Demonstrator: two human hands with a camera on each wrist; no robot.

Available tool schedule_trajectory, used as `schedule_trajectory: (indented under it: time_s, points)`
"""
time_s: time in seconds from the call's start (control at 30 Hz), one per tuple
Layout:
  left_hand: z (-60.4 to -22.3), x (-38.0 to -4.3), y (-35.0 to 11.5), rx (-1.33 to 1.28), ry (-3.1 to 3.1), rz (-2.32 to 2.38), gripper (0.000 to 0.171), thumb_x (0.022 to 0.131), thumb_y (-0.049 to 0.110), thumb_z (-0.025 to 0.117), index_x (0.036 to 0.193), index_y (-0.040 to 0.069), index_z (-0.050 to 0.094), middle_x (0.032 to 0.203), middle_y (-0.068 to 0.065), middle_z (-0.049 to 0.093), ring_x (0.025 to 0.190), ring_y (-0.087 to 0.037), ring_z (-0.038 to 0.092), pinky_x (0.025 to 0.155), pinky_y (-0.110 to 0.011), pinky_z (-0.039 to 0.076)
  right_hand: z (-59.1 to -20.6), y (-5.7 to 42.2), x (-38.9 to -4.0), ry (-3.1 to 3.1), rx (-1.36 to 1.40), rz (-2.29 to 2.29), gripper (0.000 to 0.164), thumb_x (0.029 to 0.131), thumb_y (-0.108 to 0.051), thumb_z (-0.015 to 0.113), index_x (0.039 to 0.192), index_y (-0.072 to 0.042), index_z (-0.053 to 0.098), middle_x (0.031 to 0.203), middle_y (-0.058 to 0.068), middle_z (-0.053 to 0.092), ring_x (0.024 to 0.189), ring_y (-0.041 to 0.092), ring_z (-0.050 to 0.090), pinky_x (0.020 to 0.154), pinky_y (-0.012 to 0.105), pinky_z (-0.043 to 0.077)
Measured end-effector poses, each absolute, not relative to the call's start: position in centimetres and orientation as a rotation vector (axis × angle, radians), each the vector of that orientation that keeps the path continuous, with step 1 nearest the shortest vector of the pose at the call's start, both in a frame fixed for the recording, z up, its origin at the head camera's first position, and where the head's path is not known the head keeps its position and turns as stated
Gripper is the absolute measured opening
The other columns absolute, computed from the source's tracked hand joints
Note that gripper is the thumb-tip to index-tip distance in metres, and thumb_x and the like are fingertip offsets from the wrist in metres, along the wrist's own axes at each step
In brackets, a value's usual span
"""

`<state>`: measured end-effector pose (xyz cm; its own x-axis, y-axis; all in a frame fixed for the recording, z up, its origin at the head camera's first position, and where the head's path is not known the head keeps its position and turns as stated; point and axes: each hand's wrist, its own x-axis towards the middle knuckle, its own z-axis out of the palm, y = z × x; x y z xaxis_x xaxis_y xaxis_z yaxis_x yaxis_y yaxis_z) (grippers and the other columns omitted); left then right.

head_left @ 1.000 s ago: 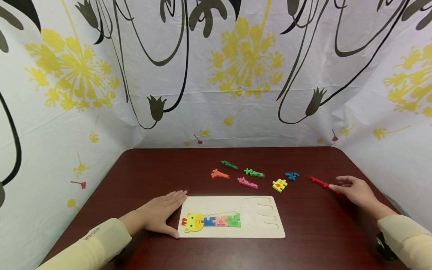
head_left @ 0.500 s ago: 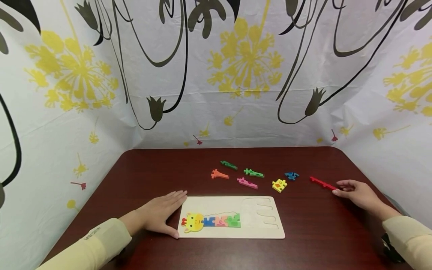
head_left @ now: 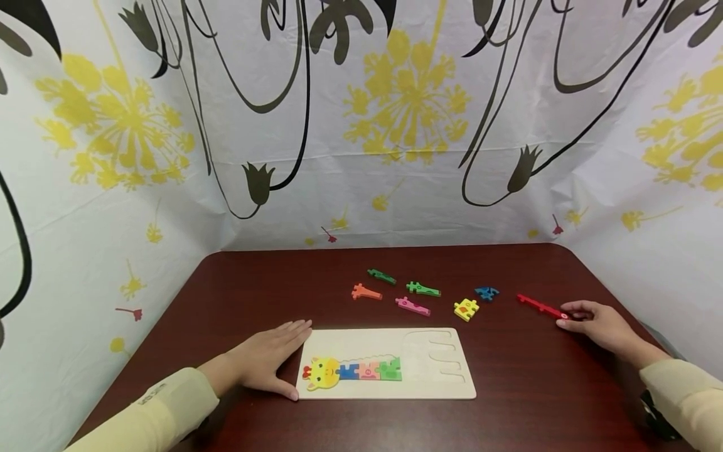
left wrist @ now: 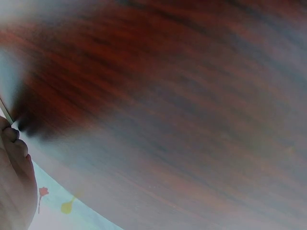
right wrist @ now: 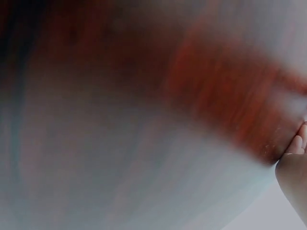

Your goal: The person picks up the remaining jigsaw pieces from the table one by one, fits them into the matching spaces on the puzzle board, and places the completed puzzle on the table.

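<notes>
In the head view, a pale wooden puzzle board lies on the table with a yellow giraffe head and blue, pink and green neck pieces set in it. My left hand rests flat at the board's left edge, fingers straight and thumb spread to the near corner. Far to the right, my right hand has thumb and fingers at either side of the near end of a long red puzzle piece, pinching it there. The left wrist view catches only part of the left hand; fingers edge into the right wrist view.
Behind the board lie loose pieces: dark green, light green, orange, pink, yellow and blue. Carved outlines show on the board's right part. A patterned cloth surrounds the dark table.
My right hand has drawn back to the right along the red piece, whose near end now shows between thumb and fingers. The left hand and the board have stayed in place.
</notes>
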<state>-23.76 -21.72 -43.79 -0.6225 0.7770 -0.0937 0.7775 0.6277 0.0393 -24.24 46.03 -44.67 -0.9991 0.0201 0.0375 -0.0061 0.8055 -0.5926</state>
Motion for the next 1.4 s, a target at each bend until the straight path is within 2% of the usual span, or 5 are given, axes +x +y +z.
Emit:
schedule_trajectory:
  time_s: [0.13,0.37,0.7,1.17,1.4]
  points:
    - [-43.72,-23.75,-21.67,1.305,2.74,-0.01,0.116,0.075,0.086,0.044,0.155,0.004,0.02,0.161,-0.009,0.016,0.146,-0.023,0.014,0.115,-0.04,0.022,-44.75,46.0,-24.14,-2.946,-0.007,0.954,0.061,0.086,-0.038,0.075,0.121,0.009,0.059,0.109,0.022,0.061,0.089,0.021,0.054,0.066,0.023,0.045]
    - [-43.71,-23.73,-21.72,1.326,2.747,-0.002,0.115,0.076,0.085,0.044,0.154,0.004,0.022,0.16,-0.009,0.018,0.146,-0.024,0.016,0.114,-0.042,0.024,-44.85,45.85,-24.07,-2.941,0.039,0.895,0.057,0.086,-0.035,0.075,0.118,0.009,0.061,0.11,0.026,0.061,0.093,0.032,0.056,0.069,0.033,0.046]
    - [-44.0,-23.73,-21.84,1.331,2.749,-0.012,0.115,0.076,0.085,0.043,0.155,0.004,0.021,0.161,-0.009,0.017,0.146,-0.024,0.016,0.114,-0.041,0.023,-44.97,45.52,-23.87,-2.916,0.067,0.855,0.047,0.085,-0.033,0.077,0.11,0.005,0.067,0.106,0.022,0.063,0.086,0.022,0.052,0.067,0.032,0.044]
    - [-43.89,-23.74,-21.78,1.321,2.745,-0.025,0.115,0.076,0.086,0.042,0.155,0.005,0.02,0.161,-0.008,0.016,0.146,-0.023,0.015,0.115,-0.04,0.022,-44.79,45.29,-23.72,-2.881,0.063,0.841,0.042,0.086,-0.031,0.076,0.108,0.004,0.069,0.098,0.015,0.065,0.078,0.014,0.05,0.063,0.027,0.042]
    - [-43.94,-23.63,-21.81,1.323,2.751,-0.006,0.115,0.076,0.086,0.042,0.155,0.005,0.02,0.161,-0.008,0.017,0.146,-0.023,0.016,0.114,-0.041,0.024,-44.56,45.33,-23.66,-2.902,0.016,0.861,0.048,0.088,-0.035,0.073,0.112,0.006,0.066,0.1,0.017,0.066,0.081,0.019,0.052,0.063,0.028,0.042]
